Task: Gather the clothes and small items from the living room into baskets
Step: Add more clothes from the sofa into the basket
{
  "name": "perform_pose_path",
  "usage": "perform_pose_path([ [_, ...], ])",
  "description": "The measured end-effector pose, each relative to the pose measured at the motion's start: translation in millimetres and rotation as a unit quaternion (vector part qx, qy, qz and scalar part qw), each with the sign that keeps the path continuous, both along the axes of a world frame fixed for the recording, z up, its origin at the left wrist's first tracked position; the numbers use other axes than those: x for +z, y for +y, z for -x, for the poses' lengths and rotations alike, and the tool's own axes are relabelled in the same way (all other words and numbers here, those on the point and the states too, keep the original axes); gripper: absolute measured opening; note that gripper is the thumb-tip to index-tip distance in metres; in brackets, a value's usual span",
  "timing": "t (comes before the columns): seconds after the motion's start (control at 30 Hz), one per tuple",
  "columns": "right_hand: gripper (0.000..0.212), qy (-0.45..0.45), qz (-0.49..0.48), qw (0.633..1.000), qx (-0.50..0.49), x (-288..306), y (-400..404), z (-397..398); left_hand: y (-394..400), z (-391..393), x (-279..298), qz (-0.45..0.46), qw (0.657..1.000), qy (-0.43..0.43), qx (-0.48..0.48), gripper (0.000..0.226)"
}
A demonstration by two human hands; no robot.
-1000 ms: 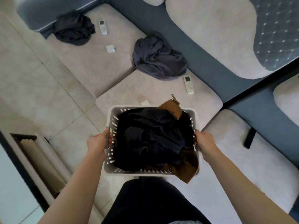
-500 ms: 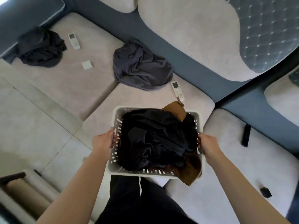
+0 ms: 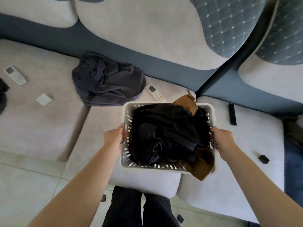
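grey sofa seat (image 3: 41, 128) bears the white perforated basket (image 3: 127, 112), part-filled with dark clothes. left hand (image 3: 113, 138) and right hand (image 3: 221, 140) curl round its side handles. grey garment (image 3: 106, 81) lies beyond, forward-left, nearer the left hand.

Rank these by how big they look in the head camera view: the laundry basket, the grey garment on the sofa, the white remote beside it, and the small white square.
1. Laundry basket, though it is nearer the camera.
2. Grey garment, close behind.
3. White remote.
4. Small white square, looking only slightly smaller than the remote.
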State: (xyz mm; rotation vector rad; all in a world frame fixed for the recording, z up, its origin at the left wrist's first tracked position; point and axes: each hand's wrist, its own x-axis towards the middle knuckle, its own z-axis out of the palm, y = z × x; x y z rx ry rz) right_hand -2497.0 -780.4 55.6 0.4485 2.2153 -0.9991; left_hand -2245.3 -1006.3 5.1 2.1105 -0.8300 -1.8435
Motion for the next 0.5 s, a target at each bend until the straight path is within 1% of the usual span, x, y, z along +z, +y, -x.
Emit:
perform_pose_path([
  [0.3,0.01,0.02,-0.006,0.999,-0.04,-32.3,-2.7,24.7,-26.2,52.8,-50.3,0.007,0.997,-0.007,-0.075,0.033],
  [0.37,0.01,0.016,-0.003,0.999,-0.044,-43.4,-5.7,28.0,-29.6,56.7,-63.4,0.011,0.995,-0.026,-0.092,0.035],
  [0.5,0.012,0.001,-0.017,0.999,-0.045,-66.7,-11.9,28.1,-33.5,58.4,-86.7,0.063,0.983,-0.082,-0.15,0.041],
])
